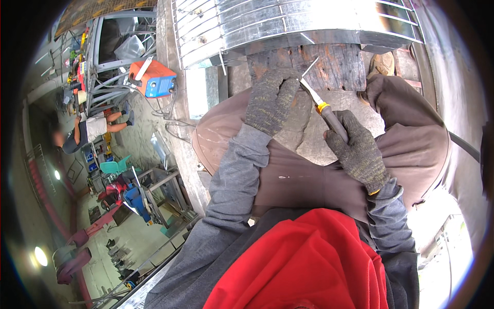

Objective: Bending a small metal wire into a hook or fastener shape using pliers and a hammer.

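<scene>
Within the right fingers [352, 123] lies a grey-handled tool [331, 117].

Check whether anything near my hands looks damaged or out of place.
The dark, rectangular wooden board beyond your right hand, in its dark grey knitted glove, looks damaged: its surface is rough and blackened, with orange-brown patches. Your brown cloth trousers also look marked, with small pale spots on the left thigh.

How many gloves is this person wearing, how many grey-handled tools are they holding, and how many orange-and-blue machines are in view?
Gloves: 2
Grey-handled tool: 1
Orange-and-blue machine: 1
Total: 4
</scene>
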Available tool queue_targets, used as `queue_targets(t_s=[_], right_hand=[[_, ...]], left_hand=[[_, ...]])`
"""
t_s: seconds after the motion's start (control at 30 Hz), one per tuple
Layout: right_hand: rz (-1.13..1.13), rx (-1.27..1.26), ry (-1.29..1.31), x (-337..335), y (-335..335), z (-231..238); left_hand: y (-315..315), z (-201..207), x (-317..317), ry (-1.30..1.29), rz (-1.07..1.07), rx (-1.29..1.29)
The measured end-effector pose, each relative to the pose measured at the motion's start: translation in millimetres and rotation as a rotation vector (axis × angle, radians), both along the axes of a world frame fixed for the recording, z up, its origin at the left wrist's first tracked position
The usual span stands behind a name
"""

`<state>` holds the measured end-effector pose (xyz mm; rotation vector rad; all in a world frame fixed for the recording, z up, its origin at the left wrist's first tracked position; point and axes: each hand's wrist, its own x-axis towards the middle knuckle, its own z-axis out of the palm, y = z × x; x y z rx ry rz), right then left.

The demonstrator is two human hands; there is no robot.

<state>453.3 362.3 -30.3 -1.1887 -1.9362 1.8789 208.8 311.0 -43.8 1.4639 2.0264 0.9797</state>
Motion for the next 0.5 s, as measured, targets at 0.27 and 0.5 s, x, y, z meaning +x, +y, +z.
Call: queue_targets(t_s=[0.27,0.5], right_hand=[[-0.063,-0.062,0.002,-2.6,-1.1,-1.5],[0.021,-0.042,-0.132,-5.4,2.1,-0.5]], left_hand=[[0.2,-4.3,-5.2,0.093,-0.068,0.048],[-1.7,-4.3,-3.1,-0.058,-0.005,-0.012]])
